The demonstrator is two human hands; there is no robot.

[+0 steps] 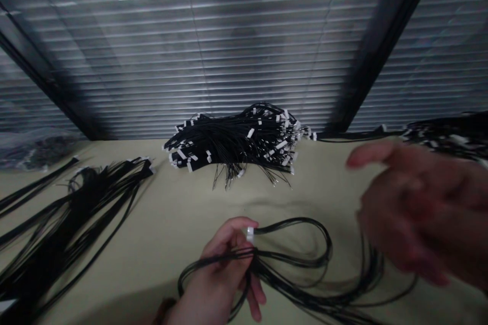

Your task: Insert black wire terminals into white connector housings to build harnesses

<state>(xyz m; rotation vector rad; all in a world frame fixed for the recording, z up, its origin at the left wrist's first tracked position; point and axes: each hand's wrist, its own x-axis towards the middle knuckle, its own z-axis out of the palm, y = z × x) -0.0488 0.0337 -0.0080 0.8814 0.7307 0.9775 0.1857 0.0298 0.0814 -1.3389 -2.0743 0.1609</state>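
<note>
Two hands in view. The left hand (217, 274) clenches one loose bundle of thin black wires (305, 265) at its middle, with the strands looped through the fist and one white connector (250, 234) standing just above the thumb and forefinger. The right hand (414, 208) is motion-blurred, fingers spread, gripping nothing visible; it hovers beside the bundle, whose trailing ends run beneath it. Strands overlap too much to count. Three further wire groups lie on the khaki-covered table (190, 198): one large heap (236, 144) with many white connectors at far centre, one fanned pile (64, 228) at left, one dark pile (446, 134) at far right. One clear plastic bag (38, 155) at far left holds dark items, too blurred to identify.
</note>
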